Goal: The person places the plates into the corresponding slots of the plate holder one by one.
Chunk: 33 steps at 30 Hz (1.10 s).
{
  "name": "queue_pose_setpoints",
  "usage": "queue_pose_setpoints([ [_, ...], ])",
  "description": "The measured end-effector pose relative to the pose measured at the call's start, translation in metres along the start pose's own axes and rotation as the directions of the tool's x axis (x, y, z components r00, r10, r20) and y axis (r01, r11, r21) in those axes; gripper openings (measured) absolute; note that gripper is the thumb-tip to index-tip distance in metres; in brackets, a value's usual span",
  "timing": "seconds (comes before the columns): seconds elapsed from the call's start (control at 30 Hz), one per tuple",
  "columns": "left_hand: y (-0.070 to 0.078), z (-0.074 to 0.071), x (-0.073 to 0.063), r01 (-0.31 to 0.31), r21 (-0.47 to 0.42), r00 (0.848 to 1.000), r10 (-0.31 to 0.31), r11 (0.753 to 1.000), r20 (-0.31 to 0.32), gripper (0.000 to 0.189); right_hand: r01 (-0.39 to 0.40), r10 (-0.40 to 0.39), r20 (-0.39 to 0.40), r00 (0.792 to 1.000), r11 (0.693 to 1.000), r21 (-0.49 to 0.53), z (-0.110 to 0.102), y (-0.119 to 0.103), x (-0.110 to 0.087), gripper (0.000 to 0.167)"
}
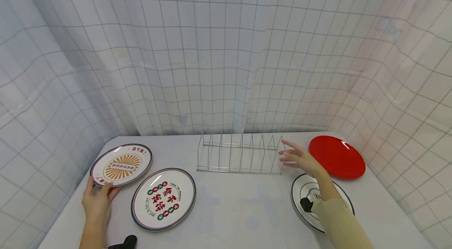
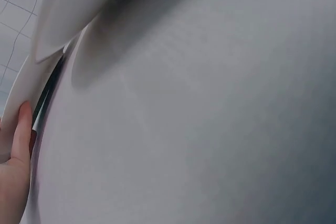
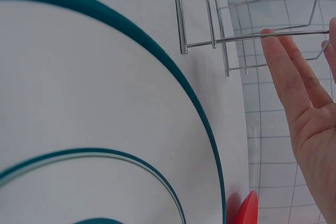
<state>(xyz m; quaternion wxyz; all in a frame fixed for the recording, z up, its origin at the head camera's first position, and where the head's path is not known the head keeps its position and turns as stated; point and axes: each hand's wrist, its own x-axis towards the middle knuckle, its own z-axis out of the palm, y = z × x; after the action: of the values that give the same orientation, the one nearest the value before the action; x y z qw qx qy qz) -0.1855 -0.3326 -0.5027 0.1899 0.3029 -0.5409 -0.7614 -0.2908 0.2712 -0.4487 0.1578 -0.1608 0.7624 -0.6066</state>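
Note:
My left hand (image 1: 96,204) pinches the near rim of a white plate (image 1: 123,165) with an orange sunburst pattern at the far left. In the left wrist view the fingers lie against the rim of a pale plate (image 2: 23,90). My right hand (image 1: 303,159) reaches to the right end of a wire dish rack (image 1: 240,171), fingers extended. In the right wrist view these fingertips lie right at a rack wire (image 3: 294,33). Below the right forearm lies a white plate (image 1: 300,190) with a dark rim, partly covered by the sleeve.
A white plate with red lettering and a green rim (image 1: 164,200) lies between the left hand and the rack. A red plate (image 1: 337,157) lies at the back right. White grid-patterned curtains (image 1: 226,64) surround the table (image 1: 243,213) at the back and sides.

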Motion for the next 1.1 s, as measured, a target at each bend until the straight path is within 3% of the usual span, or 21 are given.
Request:
queue_pose_setpoints([
  [0.13,0.003,-0.001,0.0,0.044,-0.159,0.998,-0.036,0.986,0.052,0.082,-0.003,0.003,0.0,1.0,1.0,0.008,0.001,-0.001,0.0,0.06],
  [0.3,0.005,-0.006,0.0,0.091,-0.307,0.989,-0.05,0.947,0.141,0.089,-0.004,0.004,0.001,1.0,1.0,0.006,0.001,-0.001,0.0,0.061],
  [0.53,0.009,-0.008,-0.001,0.127,-0.391,0.98,-0.054,0.912,0.193,0.093,-0.002,0.002,-0.002,1.0,1.0,0.002,0.0,0.0,0.001,0.06],
  [0.67,0.01,-0.013,0.0,0.187,-0.501,0.96,-0.05,0.845,0.275,0.092,0.004,-0.005,0.004,1.0,1.0,0.005,0.0,0.001,0.001,0.06],
  [0.77,0.012,-0.014,-0.001,0.221,-0.579,0.933,0.002,0.785,0.359,0.092,0.006,-0.006,0.006,1.0,1.0,0.007,0.0,0.001,0.002,0.059],
  [0.87,0.013,-0.011,-0.002,0.22,-0.622,0.918,0.055,0.751,0.392,0.093,0.008,-0.008,0.004,1.0,1.0,0.005,-0.001,0.001,0.002,0.06],
  [0.97,0.016,-0.005,-0.005,0.202,-0.64,0.917,0.085,0.742,0.389,0.091,0.012,-0.012,0.002,1.0,1.0,0.002,-0.001,0.001,0.001,0.06],
  [1.1,0.027,0.009,-0.013,0.134,-0.623,0.916,0.143,0.771,0.375,0.087,0.011,-0.011,-0.001,1.0,1.0,0.004,-0.001,0.001,0.001,0.059],
])
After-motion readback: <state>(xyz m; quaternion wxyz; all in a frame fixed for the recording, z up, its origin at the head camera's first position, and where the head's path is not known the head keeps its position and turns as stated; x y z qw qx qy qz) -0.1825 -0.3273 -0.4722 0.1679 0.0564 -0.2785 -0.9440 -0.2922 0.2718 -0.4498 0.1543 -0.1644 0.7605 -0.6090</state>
